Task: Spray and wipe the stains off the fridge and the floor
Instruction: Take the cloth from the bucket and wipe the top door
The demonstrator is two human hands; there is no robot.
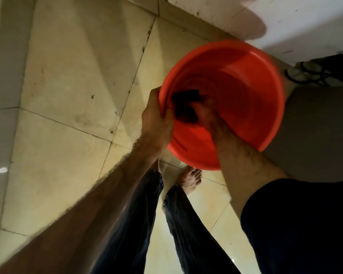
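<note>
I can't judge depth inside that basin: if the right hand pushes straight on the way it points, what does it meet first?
Probably the dark cloth that the right hand already touches, then the red basin wall near the left hand. Motion blur makes this uncertain.

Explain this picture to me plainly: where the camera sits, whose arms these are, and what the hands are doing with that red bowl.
There is no machine here. The single picture comes from a camera worn on a person's head, looking down past their own arms to the tiled floor and a bare foot. The left hand grips the rim of a red plastic basin, holding it up off the floor. The right hand reaches inside the basin and touches a dark cloth or sponge; motion blur hides exactly how the fingers hold it. Dark stains speckle the floor's grout lines. A white surface, possibly the fridge, stands at upper right.
</note>
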